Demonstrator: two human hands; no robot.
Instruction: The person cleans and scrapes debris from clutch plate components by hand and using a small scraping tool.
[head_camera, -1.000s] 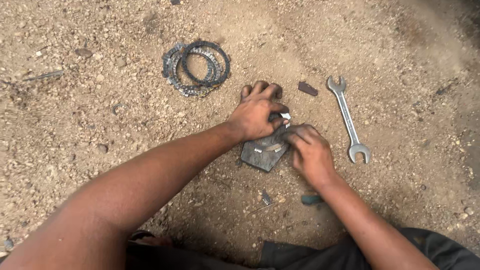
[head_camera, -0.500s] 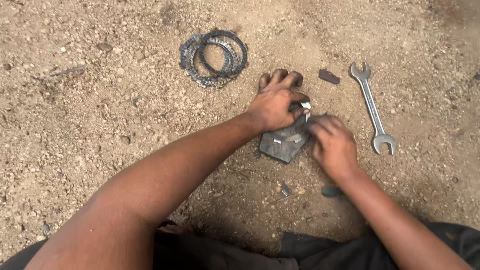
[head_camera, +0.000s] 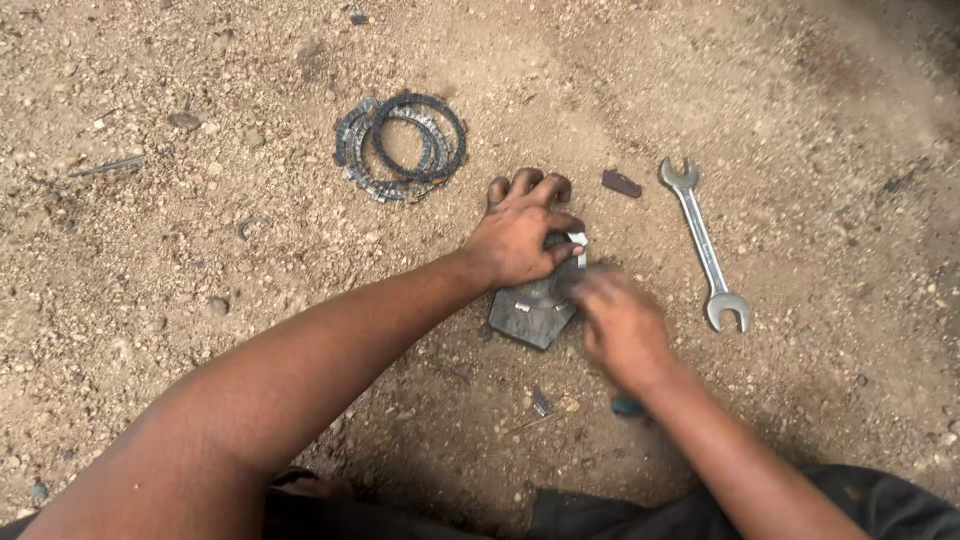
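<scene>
Head view, looking down at bare sandy ground (head_camera: 180, 330). Centre of frame: a flat, dark grey metal part (head_camera: 532, 316) with angled edges lies on the soil. The left hand (head_camera: 520, 235) presses down on its upper edge, fingers spread onto the ground beyond it and thumb curled against a small pale piece at the part's top right; it grips nothing closed around it. The right hand (head_camera: 622, 325), motion-blurred, is at the part's right edge, touching or just above it; whether its fingers are closed cannot be told. Upper left of centre: a stack of dark toothed rings (head_camera: 402, 148), well apart from the hands. Right of centre: a double open-ended spanner (head_camera: 704, 245) lying lengthwise, untouched. Between spanner and left hand: a small dark fragment (head_camera: 621, 184).
</scene>
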